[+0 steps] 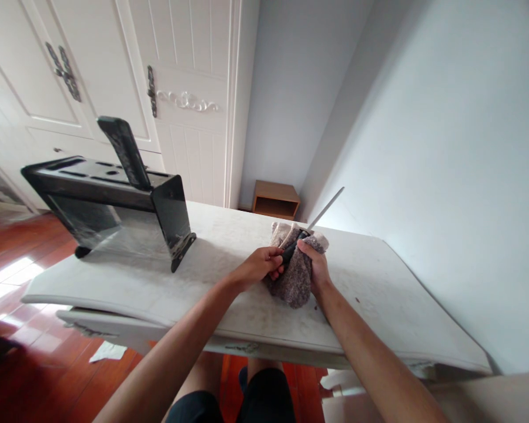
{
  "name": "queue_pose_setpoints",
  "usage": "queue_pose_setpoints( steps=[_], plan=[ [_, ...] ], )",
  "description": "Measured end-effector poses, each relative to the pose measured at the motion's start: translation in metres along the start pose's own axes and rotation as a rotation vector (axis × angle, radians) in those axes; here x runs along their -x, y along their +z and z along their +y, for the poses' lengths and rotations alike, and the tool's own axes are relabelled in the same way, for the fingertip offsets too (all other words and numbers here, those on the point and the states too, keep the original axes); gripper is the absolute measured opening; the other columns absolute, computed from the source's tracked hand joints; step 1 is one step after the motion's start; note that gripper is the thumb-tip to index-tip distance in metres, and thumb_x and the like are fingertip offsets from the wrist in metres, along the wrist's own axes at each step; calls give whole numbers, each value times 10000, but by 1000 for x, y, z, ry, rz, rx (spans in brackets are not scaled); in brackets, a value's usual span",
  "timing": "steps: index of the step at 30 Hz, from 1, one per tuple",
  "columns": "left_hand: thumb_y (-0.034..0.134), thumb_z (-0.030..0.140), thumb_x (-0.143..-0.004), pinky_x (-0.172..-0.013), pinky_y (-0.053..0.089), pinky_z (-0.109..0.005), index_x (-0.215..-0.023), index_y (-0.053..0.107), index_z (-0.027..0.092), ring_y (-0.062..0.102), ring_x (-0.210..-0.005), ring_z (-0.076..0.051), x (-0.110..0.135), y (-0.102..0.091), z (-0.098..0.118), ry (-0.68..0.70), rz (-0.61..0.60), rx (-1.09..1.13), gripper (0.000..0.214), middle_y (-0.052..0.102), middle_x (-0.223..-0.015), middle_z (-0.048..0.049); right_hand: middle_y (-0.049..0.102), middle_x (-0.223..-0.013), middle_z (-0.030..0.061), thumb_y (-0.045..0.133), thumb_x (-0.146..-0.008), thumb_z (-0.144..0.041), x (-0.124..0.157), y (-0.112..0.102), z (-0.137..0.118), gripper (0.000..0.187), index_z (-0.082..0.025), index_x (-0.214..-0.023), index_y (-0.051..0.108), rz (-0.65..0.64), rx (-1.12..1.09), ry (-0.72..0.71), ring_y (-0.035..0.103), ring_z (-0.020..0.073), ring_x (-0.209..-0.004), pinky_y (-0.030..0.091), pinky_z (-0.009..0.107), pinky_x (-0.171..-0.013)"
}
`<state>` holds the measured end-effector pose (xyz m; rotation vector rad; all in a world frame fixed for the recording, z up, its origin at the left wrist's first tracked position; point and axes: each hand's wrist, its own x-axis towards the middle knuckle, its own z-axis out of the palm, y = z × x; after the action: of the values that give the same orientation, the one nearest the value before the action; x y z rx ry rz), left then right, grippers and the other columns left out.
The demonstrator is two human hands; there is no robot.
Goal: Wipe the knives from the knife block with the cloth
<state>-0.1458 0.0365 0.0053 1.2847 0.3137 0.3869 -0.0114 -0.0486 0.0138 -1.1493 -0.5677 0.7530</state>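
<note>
Over the table, my left hand (267, 264) is closed on the black handle of a honing steel (327, 208), whose thin grey rod slants up and to the right. My right hand (316, 267) grips a grey-brown towel (293, 282) bunched around the handle near the base of the rod. Folds of cloth hide part of the handle. To the left, a black knife block (167, 208) with see-through sides stands on the table. One black-handled knife (126, 154) sits in its top, tilted, and several slots beside it hold nothing.
The white table (229, 235) has smudges and small dark specks. A pale wall (445, 176) borders it on the right. Behind are a white wardrobe (194, 147) and a small wooden box shelf (275, 191). A white paper (108, 351) lies on the red floor.
</note>
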Motion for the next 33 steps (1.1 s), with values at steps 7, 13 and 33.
queue_pose_setpoints(
  steps=[7,13,33],
  plan=[
    [869,365,-631,-550,396,-204,-856,553,130,482,-525,-54,7,-11,5,-150,-221,328,453,518,-649,37,722,-659,40,793,-595,-488,3,0,-2,374,-186,-786,682,-49,-29,34,698,248,-646,581,409,-652],
    [879,357,-611,-555,442,-215,-884,544,139,561,-542,-87,7,-12,2,-185,-169,312,484,592,-663,8,710,-629,49,795,-596,-482,5,1,-4,348,-187,-729,666,-87,-59,77,696,257,-632,582,394,-613],
    [590,542,-807,-335,208,-173,-783,514,179,303,-333,-35,2,14,5,100,243,37,372,350,-491,108,733,-780,10,852,-619,-413,-3,-3,3,354,-177,-849,722,-2,151,-102,659,190,-688,533,307,-666]
  ],
)
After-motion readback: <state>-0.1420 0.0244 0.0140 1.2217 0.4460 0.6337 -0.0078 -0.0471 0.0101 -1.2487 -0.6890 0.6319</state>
